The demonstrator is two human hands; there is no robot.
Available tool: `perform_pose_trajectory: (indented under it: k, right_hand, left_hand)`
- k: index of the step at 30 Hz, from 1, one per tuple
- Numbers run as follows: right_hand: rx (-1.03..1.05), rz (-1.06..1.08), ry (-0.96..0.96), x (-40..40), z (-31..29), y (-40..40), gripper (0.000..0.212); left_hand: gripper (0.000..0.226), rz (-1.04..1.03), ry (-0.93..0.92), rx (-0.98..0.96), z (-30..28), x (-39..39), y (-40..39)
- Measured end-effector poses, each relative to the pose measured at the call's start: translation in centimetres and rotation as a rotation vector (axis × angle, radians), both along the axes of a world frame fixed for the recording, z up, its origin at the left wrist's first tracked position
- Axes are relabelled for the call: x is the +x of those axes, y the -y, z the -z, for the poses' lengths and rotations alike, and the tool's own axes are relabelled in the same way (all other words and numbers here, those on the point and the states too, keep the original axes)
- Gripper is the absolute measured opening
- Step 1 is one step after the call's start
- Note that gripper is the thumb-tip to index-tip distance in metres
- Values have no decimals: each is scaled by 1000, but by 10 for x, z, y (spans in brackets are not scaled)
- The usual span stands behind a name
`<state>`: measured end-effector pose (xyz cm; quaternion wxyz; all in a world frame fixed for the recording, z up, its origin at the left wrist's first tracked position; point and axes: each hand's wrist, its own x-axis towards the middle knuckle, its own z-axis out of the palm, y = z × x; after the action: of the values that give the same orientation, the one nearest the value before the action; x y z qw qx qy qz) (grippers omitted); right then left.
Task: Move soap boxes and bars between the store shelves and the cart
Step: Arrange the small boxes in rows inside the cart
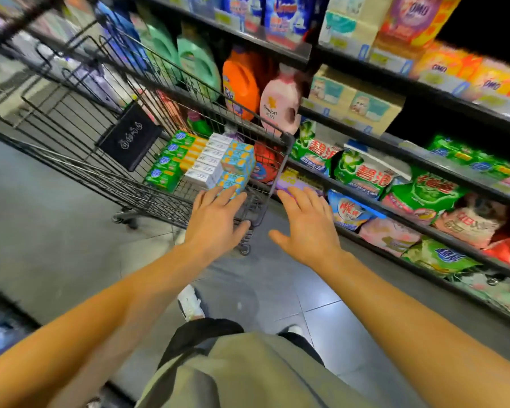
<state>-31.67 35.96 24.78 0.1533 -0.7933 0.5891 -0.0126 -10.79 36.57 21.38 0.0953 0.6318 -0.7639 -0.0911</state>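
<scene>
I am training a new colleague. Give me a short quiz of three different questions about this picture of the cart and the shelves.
1. True or false: the left hand grips a soap box.
2. Which boxes in the cart lie nearest the left hand: (a) green boxes, (b) white boxes, (c) blue and yellow boxes?
3. Fill in: the right hand reaches with straight fingers towards the ____ side of the cart.

Key: 1 false, the hand is open; 2 c; 3 shelf.
</scene>
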Motion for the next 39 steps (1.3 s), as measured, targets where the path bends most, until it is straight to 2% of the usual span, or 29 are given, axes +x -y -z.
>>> perform_pose_trajectory:
  k: [6, 14, 21, 29, 39]
  right_hand:
    - [18, 45, -8, 101, 15, 42, 83]
    - [38, 119, -15, 156, 33, 89, 84]
    - [101, 137, -8, 164, 74, 145, 82]
    - [236, 135, 31, 158, 171, 235, 80]
    - [301, 209, 55, 160, 270, 309, 57]
  left_hand:
    - [61, 23, -34, 15, 10, 106, 35]
    - [61, 66, -65, 52, 19, 177, 85]
    - [59, 88, -60, 97, 46, 190, 135]
    - [63, 80, -80, 201, 99, 174, 207]
    - [64, 21, -96, 413, 191, 168, 269]
